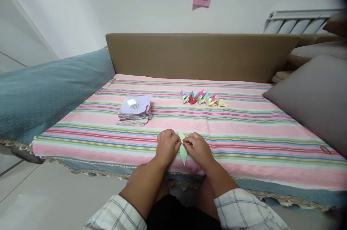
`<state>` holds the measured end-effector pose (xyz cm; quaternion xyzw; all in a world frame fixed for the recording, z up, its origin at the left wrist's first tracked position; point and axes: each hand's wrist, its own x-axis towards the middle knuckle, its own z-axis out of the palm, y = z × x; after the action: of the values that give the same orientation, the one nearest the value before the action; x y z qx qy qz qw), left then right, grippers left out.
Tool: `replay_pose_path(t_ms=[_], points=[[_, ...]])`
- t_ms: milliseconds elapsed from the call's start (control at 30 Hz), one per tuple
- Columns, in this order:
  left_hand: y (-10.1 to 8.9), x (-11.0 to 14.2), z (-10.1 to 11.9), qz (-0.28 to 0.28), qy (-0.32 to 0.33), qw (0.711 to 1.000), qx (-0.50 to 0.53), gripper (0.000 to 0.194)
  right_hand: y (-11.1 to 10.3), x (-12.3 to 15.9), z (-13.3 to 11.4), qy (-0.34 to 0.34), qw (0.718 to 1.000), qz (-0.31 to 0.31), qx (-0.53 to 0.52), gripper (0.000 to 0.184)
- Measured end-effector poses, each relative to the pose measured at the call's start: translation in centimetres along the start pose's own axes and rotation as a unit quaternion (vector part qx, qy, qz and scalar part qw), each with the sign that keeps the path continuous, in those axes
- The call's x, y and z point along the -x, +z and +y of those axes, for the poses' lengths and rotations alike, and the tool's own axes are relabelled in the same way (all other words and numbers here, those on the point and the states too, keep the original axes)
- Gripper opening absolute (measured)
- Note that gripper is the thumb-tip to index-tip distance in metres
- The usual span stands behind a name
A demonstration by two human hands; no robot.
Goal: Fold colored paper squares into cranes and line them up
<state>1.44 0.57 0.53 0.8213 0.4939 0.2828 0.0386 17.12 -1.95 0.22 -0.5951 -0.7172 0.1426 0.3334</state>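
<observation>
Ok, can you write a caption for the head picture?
Two hands fold pale green paper on a pink striped cloth.

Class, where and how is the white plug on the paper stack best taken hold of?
Probably by its block-shaped body: come from above and pinch its sides. The white plug lies on the purple sheet with its prongs sticking out rightward, so the grip should stay off that end.

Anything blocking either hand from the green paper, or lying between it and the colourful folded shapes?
Nothing visible: left hand and right hand both touch the green paper, and only striped cloth separates it from the folded shapes; the paper stack sits left.
</observation>
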Motion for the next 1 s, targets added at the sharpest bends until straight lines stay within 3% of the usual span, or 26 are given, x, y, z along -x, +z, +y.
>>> replay_pose_path(t_ms=[233, 433, 600, 800, 1000], points=[[-0.3, 0.0, -0.6, -0.062, 0.047, 0.997, 0.013, 0.012, -1.1, 0.9, 1.3, -0.104, 0.994, -0.019, 0.005, 0.02], [-0.5, 0.2, -0.9, -0.061, 0.075, 0.995, 0.041, 0.014, -1.5, 1.0, 1.4, -0.148, 0.988, -0.035, 0.017, 0.023], [-1.1, 0.2, -0.9, -0.095, 0.091, 0.99, 0.049, 0.021, -1.1, 0.9, 1.9, -0.148, 0.988, -0.038, 0.028, 0.022], [-1.7, 0.4, -1.1, -0.138, 0.095, 0.984, 0.066, 0.047, -0.9, 0.8, 2.4, -0.141, 0.989, -0.04, 0.01, 0.024], [-1.6, 0.5, -1.1, -0.12, 0.114, 0.984, 0.062, 0.041, -1.2, 0.8, 2.2, -0.122, 0.991, -0.056, -0.003, 0.026]])
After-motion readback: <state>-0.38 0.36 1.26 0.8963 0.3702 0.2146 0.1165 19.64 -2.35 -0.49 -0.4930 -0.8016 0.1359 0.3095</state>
